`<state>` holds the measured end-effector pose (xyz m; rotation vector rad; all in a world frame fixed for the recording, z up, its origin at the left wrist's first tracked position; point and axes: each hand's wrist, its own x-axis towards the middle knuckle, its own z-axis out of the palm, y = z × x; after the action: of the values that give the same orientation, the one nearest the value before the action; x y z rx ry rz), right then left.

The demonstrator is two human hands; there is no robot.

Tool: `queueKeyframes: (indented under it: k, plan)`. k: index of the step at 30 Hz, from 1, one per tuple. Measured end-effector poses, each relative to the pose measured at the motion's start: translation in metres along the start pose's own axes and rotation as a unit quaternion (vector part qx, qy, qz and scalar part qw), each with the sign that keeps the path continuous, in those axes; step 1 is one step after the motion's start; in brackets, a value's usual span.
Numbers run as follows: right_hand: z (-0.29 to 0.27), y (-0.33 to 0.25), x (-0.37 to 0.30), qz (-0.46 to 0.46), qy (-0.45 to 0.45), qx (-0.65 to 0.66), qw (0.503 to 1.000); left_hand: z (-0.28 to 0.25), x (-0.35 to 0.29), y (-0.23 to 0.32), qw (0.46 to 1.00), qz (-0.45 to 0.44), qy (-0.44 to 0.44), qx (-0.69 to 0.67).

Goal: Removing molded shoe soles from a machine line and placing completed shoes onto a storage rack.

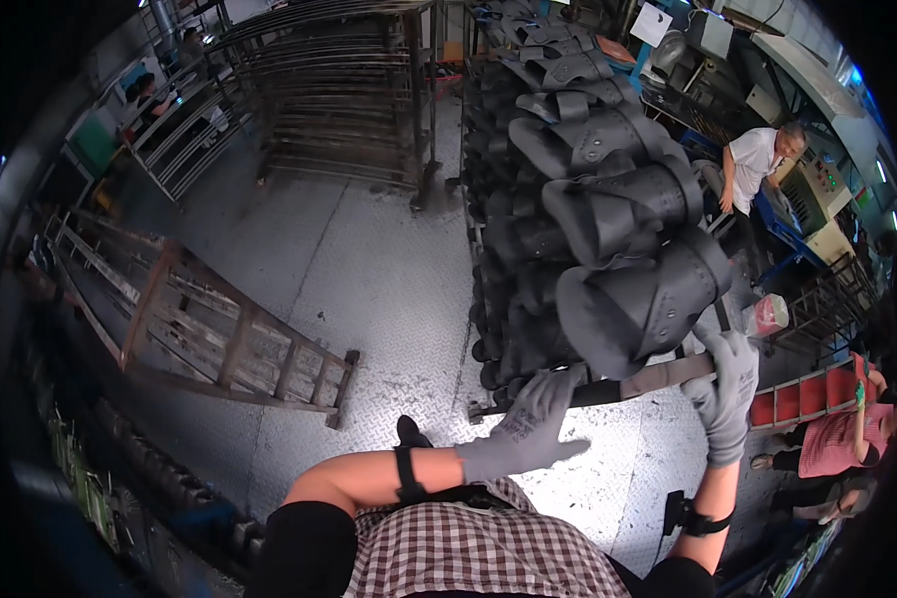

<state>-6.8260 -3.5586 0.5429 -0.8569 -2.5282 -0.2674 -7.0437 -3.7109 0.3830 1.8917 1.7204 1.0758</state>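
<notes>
In front of me stands a metal rack loaded with rows of black slide sandals, stacked in several layers. A brownish bar runs across the rack's near end, just below the closest sandal. Both hands wear grey gloves. My right hand wraps round the right end of that bar. My left hand lies against the left part of the rack's end, fingers stretched forward and thumb spread apart. Its fingertips partly cover the rack's frame. Black straps sit on both my forearms.
A rusty metal frame lies low on the left of the patterned metal floor. Farther off stands a tall rack of bars. At right, a person in a white shirt works by a machine; another in checked clothing stands near red trays.
</notes>
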Motion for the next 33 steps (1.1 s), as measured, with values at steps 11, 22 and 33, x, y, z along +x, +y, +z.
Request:
queueKeyframes:
  k: [11, 22, 33]
  plan:
    - [-0.065, -0.114, -0.054, -0.032, -0.097, 0.082, 0.991, -0.007, -0.101, -0.013, 0.97, -0.164, 0.173, -0.049]
    - [-0.051, -0.279, -0.003, -0.427, -0.057, 0.292, 0.854, -0.172, -0.265, -0.06, 0.929, -0.272, 0.232, 0.092]
    - [-0.04, -0.389, 0.021, -0.293, -0.067, 0.336, 0.893, -0.479, -0.315, -0.122, 0.763, -0.077, 0.347, 0.54]
